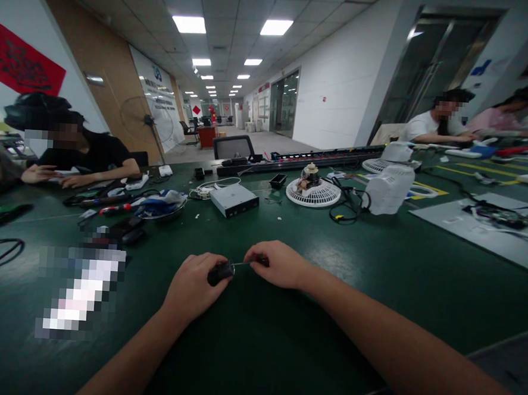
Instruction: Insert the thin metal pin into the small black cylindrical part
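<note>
My left hand [196,283] is closed around a short black cylinder [222,273] with a shiny rim at its right end. From the right, my right hand [280,264] pinches a small screwdriver [243,263], its thin metal shaft pointing left to the rim of the cylinder. Fingers hide most of its dark handle. I cannot tell whether the tip touches the cylinder. Both hands are low over the green table [237,351], near its middle. Beyond them sits a silver and black disc drive [234,200].
Behind are a round white fan part [313,191], a white plastic housing [388,190] with black cable, and a small black box [277,180]. At left lie a blurred-out bright device [83,291] and a blue cloth bundle [160,204]. Other people sit at both sides.
</note>
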A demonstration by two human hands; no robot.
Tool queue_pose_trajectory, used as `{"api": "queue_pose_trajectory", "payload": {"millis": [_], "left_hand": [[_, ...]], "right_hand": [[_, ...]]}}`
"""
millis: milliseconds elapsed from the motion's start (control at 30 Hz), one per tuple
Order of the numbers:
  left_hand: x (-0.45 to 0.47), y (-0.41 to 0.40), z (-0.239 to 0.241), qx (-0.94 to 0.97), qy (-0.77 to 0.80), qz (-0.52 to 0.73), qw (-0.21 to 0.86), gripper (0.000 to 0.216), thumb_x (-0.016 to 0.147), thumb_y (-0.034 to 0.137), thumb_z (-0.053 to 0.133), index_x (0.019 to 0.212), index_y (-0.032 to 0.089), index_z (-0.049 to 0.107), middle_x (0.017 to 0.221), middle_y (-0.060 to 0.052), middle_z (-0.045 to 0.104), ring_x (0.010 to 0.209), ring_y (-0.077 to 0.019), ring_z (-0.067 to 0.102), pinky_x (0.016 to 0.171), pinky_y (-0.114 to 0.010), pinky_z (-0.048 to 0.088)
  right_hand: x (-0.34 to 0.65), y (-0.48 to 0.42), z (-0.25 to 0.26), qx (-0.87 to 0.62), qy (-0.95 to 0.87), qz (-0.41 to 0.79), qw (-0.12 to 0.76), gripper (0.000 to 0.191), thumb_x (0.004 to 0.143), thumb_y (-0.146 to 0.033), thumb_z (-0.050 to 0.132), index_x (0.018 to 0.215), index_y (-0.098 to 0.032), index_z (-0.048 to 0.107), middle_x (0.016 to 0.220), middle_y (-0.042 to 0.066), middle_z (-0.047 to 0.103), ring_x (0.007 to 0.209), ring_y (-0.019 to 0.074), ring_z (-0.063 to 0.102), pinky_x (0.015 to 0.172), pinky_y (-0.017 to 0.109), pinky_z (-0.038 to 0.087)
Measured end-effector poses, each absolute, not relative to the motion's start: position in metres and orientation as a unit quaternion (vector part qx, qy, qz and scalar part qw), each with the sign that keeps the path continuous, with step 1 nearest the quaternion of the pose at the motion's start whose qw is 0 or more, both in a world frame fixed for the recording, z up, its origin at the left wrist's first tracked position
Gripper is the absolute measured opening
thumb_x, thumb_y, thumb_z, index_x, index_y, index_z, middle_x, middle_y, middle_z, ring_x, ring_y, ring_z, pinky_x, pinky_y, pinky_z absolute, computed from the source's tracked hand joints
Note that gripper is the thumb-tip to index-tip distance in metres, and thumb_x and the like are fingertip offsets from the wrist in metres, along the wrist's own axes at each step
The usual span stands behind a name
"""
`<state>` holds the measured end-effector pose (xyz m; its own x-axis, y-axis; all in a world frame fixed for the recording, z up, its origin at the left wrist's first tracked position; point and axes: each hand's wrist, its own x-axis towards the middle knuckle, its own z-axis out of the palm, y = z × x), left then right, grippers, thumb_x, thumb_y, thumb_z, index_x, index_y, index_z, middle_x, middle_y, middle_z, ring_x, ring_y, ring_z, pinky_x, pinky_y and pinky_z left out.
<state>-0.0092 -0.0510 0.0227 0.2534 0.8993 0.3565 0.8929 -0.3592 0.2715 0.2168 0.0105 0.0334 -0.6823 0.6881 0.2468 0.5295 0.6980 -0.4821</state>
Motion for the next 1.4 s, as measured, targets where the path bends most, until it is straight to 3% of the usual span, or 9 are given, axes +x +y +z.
{"api": "queue_pose_trajectory", "payload": {"millis": [367, 700, 933, 1067, 1233, 1400], "left_hand": [[-0.011, -0.050, 0.020, 0.804, 0.549, 0.228, 0.012, 0.023, 0.081, 0.028, 0.063, 0.104, 0.026, 0.065, 0.100, -0.001, 0.067, 0.085, -0.0213, 0.061, 0.075, -0.036, 0.046], [-0.010, -0.051, 0.020, 0.806, 0.547, 0.226, 0.016, 0.022, 0.081, 0.027, 0.063, 0.103, 0.025, 0.064, 0.099, -0.001, 0.066, 0.087, -0.0211, 0.062, 0.077, -0.036, 0.048], [-0.008, -0.051, 0.022, 0.806, 0.548, 0.223, 0.020, 0.022, 0.081, 0.028, 0.062, 0.103, 0.025, 0.064, 0.098, -0.001, 0.066, 0.087, -0.0211, 0.063, 0.076, -0.034, 0.049], [-0.008, -0.051, 0.023, 0.787, 0.572, 0.232, 0.016, 0.022, 0.080, 0.031, 0.062, 0.102, 0.026, 0.065, 0.098, -0.001, 0.067, 0.086, -0.0212, 0.064, 0.074, -0.033, 0.049], [-0.008, -0.050, 0.023, 0.759, 0.607, 0.236, 0.016, 0.026, 0.081, 0.033, 0.060, 0.104, 0.023, 0.065, 0.099, -0.002, 0.067, 0.088, -0.0216, 0.064, 0.077, -0.034, 0.050], [-0.009, -0.049, 0.022, 0.766, 0.600, 0.231, 0.013, 0.021, 0.083, 0.032, 0.059, 0.099, 0.021, 0.066, 0.094, -0.004, 0.066, 0.083, -0.0218, 0.063, 0.073, -0.035, 0.049]], "right_hand": [[0.216, 0.012, 0.033, -0.358, -0.889, 0.181, 0.219, 0.020, 0.078, -0.019, 0.058, 0.090, -0.021, 0.075, 0.086, 0.003, 0.070, 0.074, 0.0152, 0.060, 0.066, 0.026, 0.043], [0.214, 0.008, 0.035, -0.332, -0.898, 0.211, 0.200, 0.023, 0.078, -0.018, 0.060, 0.093, -0.022, 0.076, 0.085, 0.002, 0.070, 0.073, 0.0139, 0.061, 0.065, 0.024, 0.043], [0.212, 0.003, 0.040, -0.362, -0.899, 0.170, 0.179, 0.022, 0.079, -0.021, 0.059, 0.093, -0.024, 0.075, 0.087, 0.002, 0.069, 0.075, 0.0151, 0.061, 0.065, 0.025, 0.042], [0.209, 0.000, 0.041, -0.443, -0.874, 0.139, 0.143, 0.020, 0.082, -0.030, 0.058, 0.096, -0.024, 0.071, 0.083, 0.002, 0.069, 0.071, 0.0166, 0.061, 0.061, 0.026, 0.040], [0.202, 0.001, 0.036, -0.473, -0.859, 0.133, 0.144, 0.034, 0.079, -0.051, 0.064, 0.101, -0.026, 0.069, 0.084, 0.002, 0.069, 0.076, 0.0187, 0.062, 0.060, 0.027, 0.041], [0.198, 0.004, 0.025, -0.442, -0.871, 0.163, 0.141, 0.024, 0.078, -0.045, 0.068, 0.094, -0.028, 0.073, 0.085, 0.002, 0.069, 0.075, 0.0180, 0.062, 0.060, 0.027, 0.041]]}}
